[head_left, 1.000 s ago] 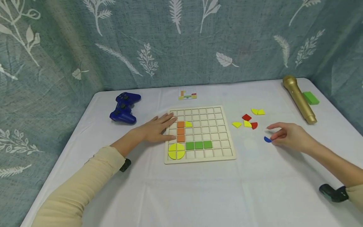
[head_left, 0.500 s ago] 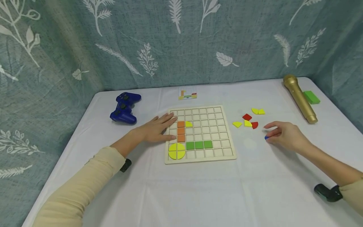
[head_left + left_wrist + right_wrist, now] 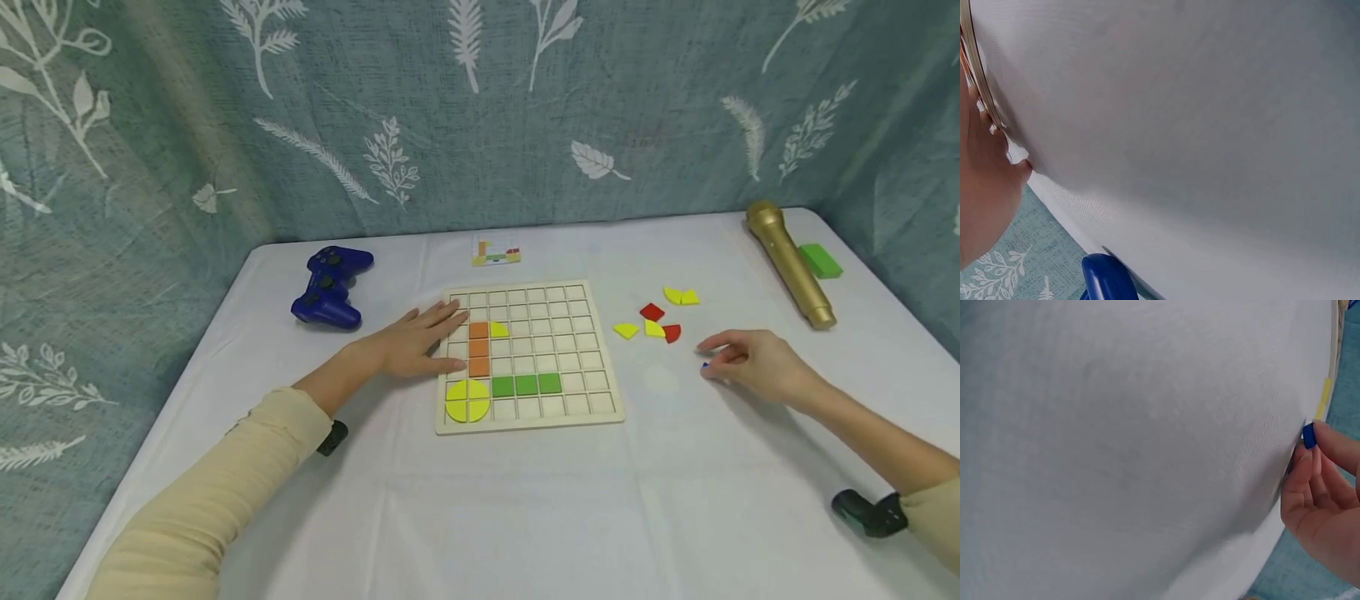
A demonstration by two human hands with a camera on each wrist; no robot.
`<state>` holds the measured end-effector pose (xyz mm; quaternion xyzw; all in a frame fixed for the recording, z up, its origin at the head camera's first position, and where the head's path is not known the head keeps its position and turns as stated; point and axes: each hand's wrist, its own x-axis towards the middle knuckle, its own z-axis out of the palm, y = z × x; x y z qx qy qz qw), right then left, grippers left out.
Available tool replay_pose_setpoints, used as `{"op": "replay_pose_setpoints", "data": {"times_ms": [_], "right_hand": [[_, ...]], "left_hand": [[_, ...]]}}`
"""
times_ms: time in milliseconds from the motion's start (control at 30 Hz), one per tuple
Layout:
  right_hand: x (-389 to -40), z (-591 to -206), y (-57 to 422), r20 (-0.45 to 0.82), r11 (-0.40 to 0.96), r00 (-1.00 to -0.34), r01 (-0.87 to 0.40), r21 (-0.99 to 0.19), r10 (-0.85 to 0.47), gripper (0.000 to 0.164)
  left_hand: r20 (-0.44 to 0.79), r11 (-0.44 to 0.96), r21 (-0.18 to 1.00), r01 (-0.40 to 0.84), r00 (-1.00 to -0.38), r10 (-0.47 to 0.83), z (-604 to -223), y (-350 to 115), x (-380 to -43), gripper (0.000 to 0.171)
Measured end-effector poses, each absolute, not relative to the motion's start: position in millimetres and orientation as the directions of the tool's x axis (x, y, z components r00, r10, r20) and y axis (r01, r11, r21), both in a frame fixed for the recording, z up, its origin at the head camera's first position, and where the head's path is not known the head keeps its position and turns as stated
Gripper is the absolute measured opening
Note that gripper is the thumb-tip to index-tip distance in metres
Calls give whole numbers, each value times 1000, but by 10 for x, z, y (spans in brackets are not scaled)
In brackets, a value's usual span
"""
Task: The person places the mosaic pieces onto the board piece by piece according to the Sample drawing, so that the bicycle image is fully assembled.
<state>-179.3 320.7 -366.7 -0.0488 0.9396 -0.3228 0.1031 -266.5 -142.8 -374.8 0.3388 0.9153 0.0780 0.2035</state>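
A pale grid board [image 3: 530,404] lies on the white table, with orange squares [image 3: 478,348], green squares [image 3: 527,384] and yellow quarter-circles [image 3: 467,400] set in its cells. My left hand [image 3: 416,340] rests on the board's left edge, fingers spread and straight. To the right of the board, my right hand [image 3: 761,367] pinches a small blue piece [image 3: 1309,435] between thumb and fingers, just over the cloth. In the head view the fingers hide most of that piece. Loose yellow pieces [image 3: 626,331] and red pieces [image 3: 652,312] lie between the board and my right hand.
Behind the board lies a small pattern card [image 3: 496,248]. A blue game controller [image 3: 331,286] sits at the back left. At the back right, a gold microphone [image 3: 791,265] lies beside a green block [image 3: 821,261]. A patterned grey-green curtain [image 3: 510,117] hangs behind the table.
My right hand has shifted slightly left with the blue piece, which showed as a half-disc earlier and is now mostly covered by the fingers. My left hand has stayed on the board.
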Motion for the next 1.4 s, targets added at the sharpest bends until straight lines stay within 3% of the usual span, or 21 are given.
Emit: {"op": "replay_pose_setpoints", "data": {"times_ms": [167,433,1400], "right_hand": [[-1821,-3614,3201,-219,770,-956,-12,-638,-196,30],[-1876,-3617,3073,-313,685,-925,87,-724,-214,37],[-1927,-3650,2345,-333,538,-833,50,-841,-442,37]], "left_hand": [[-306,759,282,587,-694,651,-3745,-1437,-2659,85],[-317,763,278,584,-694,647,-3750,-1444,-2652,85],[-326,769,257,585,-697,639,-3766,-1425,-2666,87]]}}
